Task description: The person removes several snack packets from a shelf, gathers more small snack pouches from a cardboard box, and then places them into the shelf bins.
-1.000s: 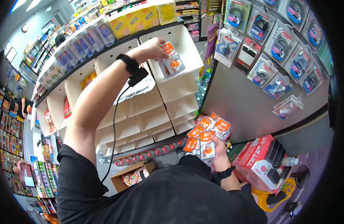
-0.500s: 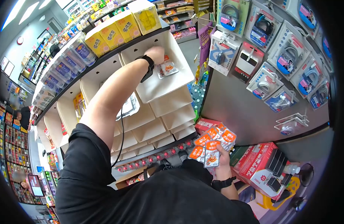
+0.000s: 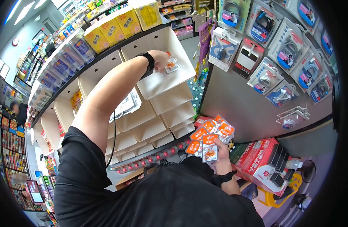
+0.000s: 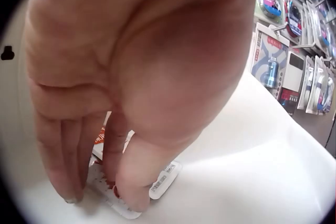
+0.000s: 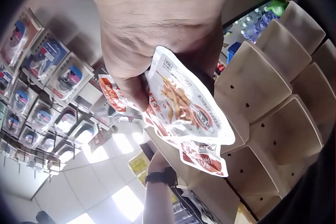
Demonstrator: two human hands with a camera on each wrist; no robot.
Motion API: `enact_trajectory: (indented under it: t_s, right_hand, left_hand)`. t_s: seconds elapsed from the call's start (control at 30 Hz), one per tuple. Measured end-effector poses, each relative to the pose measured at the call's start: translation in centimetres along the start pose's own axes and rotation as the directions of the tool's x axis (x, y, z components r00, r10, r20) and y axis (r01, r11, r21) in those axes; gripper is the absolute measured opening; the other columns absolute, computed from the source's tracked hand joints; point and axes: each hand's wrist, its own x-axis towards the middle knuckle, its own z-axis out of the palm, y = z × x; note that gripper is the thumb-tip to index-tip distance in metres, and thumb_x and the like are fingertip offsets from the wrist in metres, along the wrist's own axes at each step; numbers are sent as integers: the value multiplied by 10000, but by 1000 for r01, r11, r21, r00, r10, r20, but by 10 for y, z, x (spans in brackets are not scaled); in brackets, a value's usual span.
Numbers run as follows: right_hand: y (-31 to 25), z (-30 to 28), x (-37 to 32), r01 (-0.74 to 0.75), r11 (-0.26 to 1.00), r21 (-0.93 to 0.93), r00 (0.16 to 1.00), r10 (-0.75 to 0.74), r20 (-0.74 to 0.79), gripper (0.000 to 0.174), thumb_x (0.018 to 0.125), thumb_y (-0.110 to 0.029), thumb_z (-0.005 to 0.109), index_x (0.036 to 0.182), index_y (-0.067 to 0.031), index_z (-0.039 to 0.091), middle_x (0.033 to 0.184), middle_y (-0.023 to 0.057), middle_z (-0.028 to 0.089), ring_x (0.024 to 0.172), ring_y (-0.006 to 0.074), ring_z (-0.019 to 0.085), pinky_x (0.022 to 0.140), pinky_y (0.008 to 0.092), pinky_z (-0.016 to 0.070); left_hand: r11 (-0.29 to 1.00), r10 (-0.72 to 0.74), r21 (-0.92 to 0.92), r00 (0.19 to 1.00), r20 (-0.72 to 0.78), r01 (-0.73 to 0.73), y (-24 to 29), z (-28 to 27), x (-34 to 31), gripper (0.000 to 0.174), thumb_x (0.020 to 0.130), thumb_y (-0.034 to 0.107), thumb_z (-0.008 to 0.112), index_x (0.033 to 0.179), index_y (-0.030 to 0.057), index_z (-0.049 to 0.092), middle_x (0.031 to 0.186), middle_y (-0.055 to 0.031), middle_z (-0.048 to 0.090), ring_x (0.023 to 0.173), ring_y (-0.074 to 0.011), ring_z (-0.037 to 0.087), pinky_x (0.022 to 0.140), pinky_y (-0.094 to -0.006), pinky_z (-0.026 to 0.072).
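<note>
In the head view, my left hand (image 3: 157, 60) is inside the top right cream bin (image 3: 157, 85), beside an orange-and-white packet (image 3: 172, 65). Seen from the left wrist, the left hand (image 4: 131, 77) points its extended fingers down at packets (image 4: 167, 179) on the bin floor, partly covering them; no firm grip shows. My right hand (image 3: 222, 153) holds a fanned bunch of similar packets (image 3: 209, 148) low on the right, thumb over the front one. The right wrist view shows that hand (image 5: 157, 40) gripping the bunch (image 5: 184, 103), fingers partly hidden.
Yellow packs (image 3: 128, 22) and clear jars (image 3: 81, 47) line the shelf above the bins. Cables hang on the right panel (image 3: 234, 98). A red carton (image 3: 257, 159) stands low at right. Bottles (image 3: 159, 156) line the bin unit's base.
My left hand has carried packets down into the bin, and its fingers are now left of the visible packet. The right hand keeps its bunch, with only small shifts.
</note>
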Motion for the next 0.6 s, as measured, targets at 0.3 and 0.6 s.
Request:
enact_trajectory:
  t_s: [0.3, 0.6]
  right_hand:
    - [2, 7, 11, 24, 999, 34, 998, -26, 55, 648, 917, -43, 716, 1513, -3, 463, 1427, 188, 624, 1275, 348, 652, 1097, 522, 531]
    - [2, 5, 17, 44, 999, 21, 998, -45, 50, 654, 919, -19, 700, 1525, 4, 455, 1432, 185, 622, 1277, 343, 651, 1091, 515, 538]
  left_hand:
    - [991, -104, -112, 963, -250, 78, 20, -17, -38, 549, 701, 384, 936, 984, -59, 777, 956, -236, 771, 880, -381, 761, 759, -451, 618]
    - [998, -55, -9, 951, -305, 55, 7, 1, -3, 620, 642, 408, 952, 1110, 33, 793, 1117, -171, 781, 1066, -334, 743, 943, -410, 591]
